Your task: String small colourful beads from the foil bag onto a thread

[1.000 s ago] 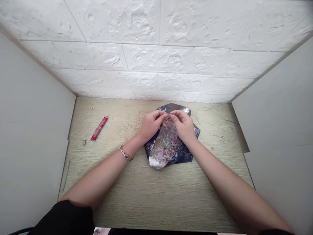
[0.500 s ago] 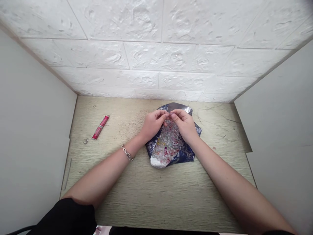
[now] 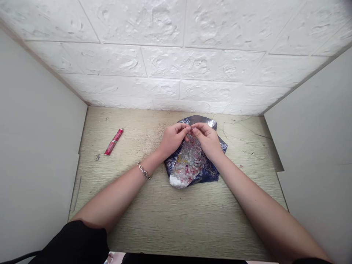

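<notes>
Left hand point(image 3: 176, 137) and right hand point(image 3: 208, 140) pinch a small item point(image 3: 193, 128) (too fine to identify) above beads point(image 3: 189, 161) on a blue wrapper point(image 3: 210, 173), the beads likely light, slippery, best held by opposite sides.

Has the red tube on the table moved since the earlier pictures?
No. The red tube keeps the same place relative to the grey left panel; only the camera's view shifted slightly.
</notes>
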`<state>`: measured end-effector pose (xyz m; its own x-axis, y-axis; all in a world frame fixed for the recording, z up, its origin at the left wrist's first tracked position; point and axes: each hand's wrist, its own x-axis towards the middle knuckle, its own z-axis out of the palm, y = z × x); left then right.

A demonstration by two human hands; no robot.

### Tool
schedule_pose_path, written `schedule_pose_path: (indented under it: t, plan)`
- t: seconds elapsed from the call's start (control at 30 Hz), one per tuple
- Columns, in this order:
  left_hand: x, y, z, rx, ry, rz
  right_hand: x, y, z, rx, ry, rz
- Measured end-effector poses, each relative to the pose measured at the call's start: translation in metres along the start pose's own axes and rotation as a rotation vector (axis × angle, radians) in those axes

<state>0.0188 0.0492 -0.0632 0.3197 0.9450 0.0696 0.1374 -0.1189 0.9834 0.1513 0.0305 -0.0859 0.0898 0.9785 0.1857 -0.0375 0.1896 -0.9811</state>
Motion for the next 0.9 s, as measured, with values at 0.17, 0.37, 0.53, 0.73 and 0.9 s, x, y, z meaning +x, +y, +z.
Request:
schedule_pose_path:
  t: [0.17, 0.37, 0.53, 0.73, 0.9]
  plan:
    - [0.0, 0.0002, 0.0004, -0.016, -0.005, 0.006, -0.0007, -0.0013, 0.0008, -0.028, 0.0, -0.003]
    - [0.002, -0.0008, -0.0004, -0.113, -0.026, -0.033, -0.002, -0.004, 0.0012, -0.052, 0.006, -0.019]
    - [0.0054, -0.0042, -0.0027, -0.277, -0.08, -0.107, -0.0024, -0.0051, 0.0014, -0.047, -0.001, -0.049]
    - [0.008, -0.0076, -0.0044, -0.421, -0.15, -0.164, -0.0029, -0.0052, 0.0019, -0.046, 0.017, -0.053]
    - [0.0084, -0.0066, -0.0044, -0.471, -0.167, -0.177, -0.0036, -0.0052, 0.0021, -0.016, 0.023, -0.037]
